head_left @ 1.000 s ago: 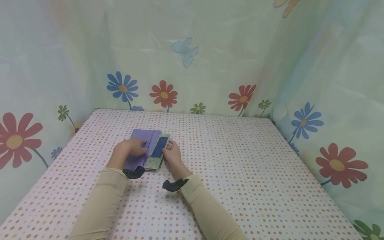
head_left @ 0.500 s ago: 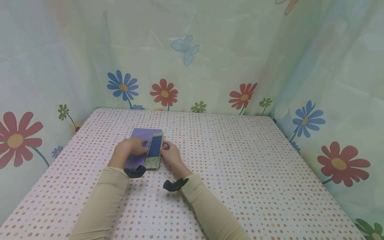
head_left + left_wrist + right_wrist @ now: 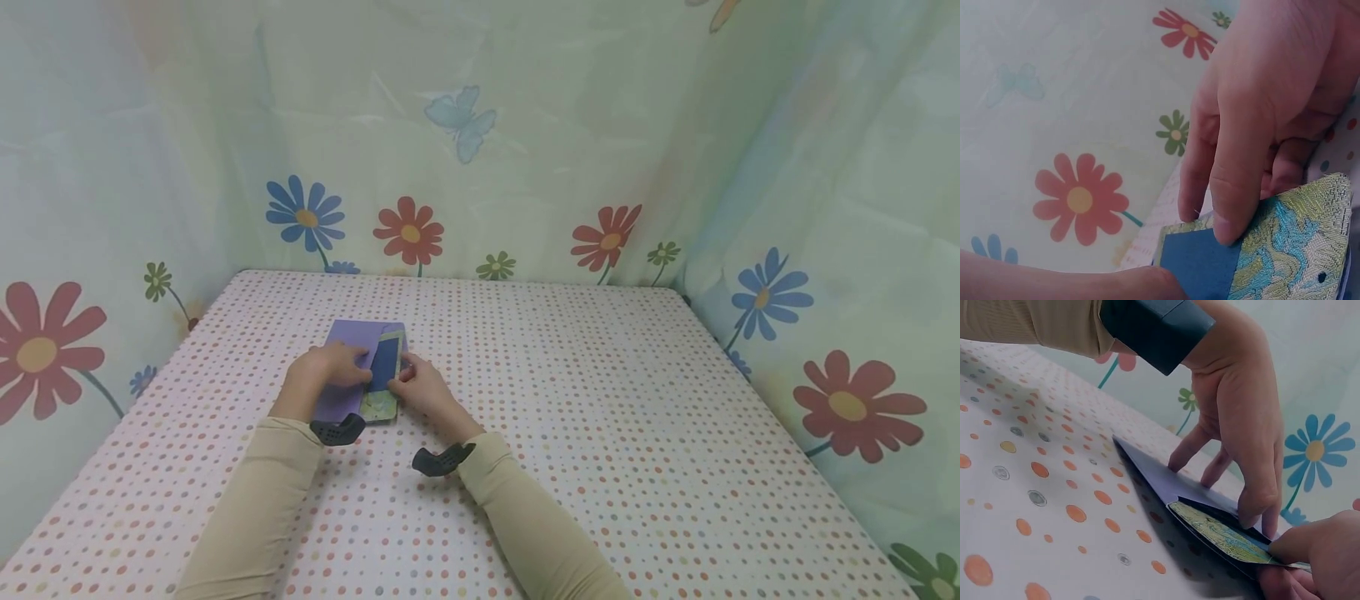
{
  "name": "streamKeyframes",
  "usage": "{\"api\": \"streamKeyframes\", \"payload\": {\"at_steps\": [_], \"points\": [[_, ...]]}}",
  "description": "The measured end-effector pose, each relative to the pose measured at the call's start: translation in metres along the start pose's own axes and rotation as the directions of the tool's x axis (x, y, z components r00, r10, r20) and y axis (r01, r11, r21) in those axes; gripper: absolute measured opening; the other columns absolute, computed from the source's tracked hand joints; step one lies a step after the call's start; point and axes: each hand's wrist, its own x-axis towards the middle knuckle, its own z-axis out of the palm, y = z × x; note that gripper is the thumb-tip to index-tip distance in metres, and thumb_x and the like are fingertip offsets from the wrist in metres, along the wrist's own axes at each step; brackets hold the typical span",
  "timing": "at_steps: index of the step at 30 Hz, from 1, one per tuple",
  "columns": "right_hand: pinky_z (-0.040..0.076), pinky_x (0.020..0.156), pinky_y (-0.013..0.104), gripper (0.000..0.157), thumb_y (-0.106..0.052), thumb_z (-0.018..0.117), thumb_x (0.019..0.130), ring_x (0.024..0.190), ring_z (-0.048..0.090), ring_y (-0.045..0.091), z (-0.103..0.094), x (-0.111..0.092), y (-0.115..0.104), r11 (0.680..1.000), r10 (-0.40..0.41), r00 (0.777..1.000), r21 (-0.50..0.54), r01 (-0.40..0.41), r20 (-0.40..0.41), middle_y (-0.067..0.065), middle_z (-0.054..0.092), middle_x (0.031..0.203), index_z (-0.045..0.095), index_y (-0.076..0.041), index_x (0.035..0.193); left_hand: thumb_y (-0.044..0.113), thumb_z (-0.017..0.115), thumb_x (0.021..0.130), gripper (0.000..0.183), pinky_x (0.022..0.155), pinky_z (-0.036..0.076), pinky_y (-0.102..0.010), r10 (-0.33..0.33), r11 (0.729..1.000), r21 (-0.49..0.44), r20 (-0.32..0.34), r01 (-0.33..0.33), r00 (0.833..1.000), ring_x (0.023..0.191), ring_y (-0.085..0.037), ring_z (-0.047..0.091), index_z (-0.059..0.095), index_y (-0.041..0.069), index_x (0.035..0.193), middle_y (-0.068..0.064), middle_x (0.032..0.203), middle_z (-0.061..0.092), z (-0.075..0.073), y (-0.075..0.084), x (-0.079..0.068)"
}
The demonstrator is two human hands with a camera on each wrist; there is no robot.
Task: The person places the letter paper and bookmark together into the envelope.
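A purple envelope [image 3: 349,337] lies on the dotted tablecloth at centre left. My left hand [image 3: 324,373] rests on it, fingertips spread and pressing its surface in the right wrist view [image 3: 1241,419]. A card [image 3: 385,367] with a dark blue panel and a green-blue brocade border lies along the envelope's right side. Its edge sits under the envelope's lip [image 3: 1222,534]. My right hand [image 3: 422,389] pinches the card's right edge, thumb and fingers on it [image 3: 1260,94].
The table [image 3: 600,417] wears a white cloth with coloured dots. Pale curtains [image 3: 525,125] printed with flowers and a butterfly close it in on the left, back and right. Black camera mounts [image 3: 337,431] sit on both wrists.
The card has swung from tilted to lying straight along the envelope and has slid left, further onto it. My right hand followed it. My left hand stayed on the envelope.
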Motion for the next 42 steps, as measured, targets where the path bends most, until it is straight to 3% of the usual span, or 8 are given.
{"api": "streamKeyframes", "payload": {"at_steps": [10,15,27,34,42], "points": [[0.041,0.050,0.016,0.079,-0.019,0.066,0.088,0.052,0.051,0.006,-0.002,-0.001,0.001,0.999,-0.035,0.987,0.036,0.030,0.154,-0.003,0.060,0.072,0.021,-0.008,0.152,0.042,0.048,0.092,0.066,0.108,0.028,-0.064,-0.002,1.000,-0.003,0.009,0.002,1.000,0.139,-0.049,0.024,0.035,0.009,0.147,-0.030,0.151,0.024,-0.002,0.001,-0.002],[0.042,0.051,0.016,0.082,-0.019,0.066,0.089,0.051,0.053,0.005,-0.003,-0.003,-0.001,0.998,-0.039,0.979,0.059,0.027,0.198,-0.003,0.061,0.071,0.016,-0.009,0.153,0.042,0.048,0.092,0.066,0.108,0.028,-0.063,-0.004,1.000,0.001,0.009,0.004,1.000,0.139,-0.049,0.025,0.035,0.009,0.147,-0.031,0.151,0.024,-0.002,0.000,-0.001],[0.053,0.059,0.019,0.074,-0.014,0.066,0.088,0.058,0.062,0.006,0.009,-0.009,-0.008,0.995,-0.005,0.992,0.103,-0.008,0.126,0.002,0.068,0.088,0.025,-0.005,0.149,0.041,0.048,0.091,0.066,0.108,0.029,-0.063,-0.001,1.000,-0.025,0.005,0.001,1.000,0.138,-0.049,0.026,0.034,0.008,0.147,-0.030,0.151,0.026,0.000,-0.002,-0.002],[0.053,0.065,0.017,0.074,-0.012,0.065,0.087,0.059,0.064,0.006,0.010,-0.011,-0.012,0.998,-0.001,0.991,0.062,-0.007,0.131,0.004,0.068,0.097,0.025,-0.002,0.149,0.040,0.049,0.091,0.066,0.109,0.029,-0.062,0.005,0.999,-0.032,0.004,-0.005,1.000,0.138,-0.049,0.026,0.034,0.009,0.147,-0.030,0.150,0.026,0.000,-0.002,-0.002],[0.057,0.061,0.019,0.070,-0.005,0.065,0.086,0.065,0.065,0.009,0.014,-0.009,-0.013,0.984,0.011,0.997,0.176,-0.024,0.075,0.004,0.062,0.097,0.031,-0.004,0.147,0.039,0.048,0.090,0.067,0.110,0.027,-0.061,0.010,0.999,-0.043,0.018,-0.009,1.000,0.139,-0.048,0.024,0.033,0.008,0.148,-0.032,0.151,0.025,-0.001,-0.004,-0.002]]}}
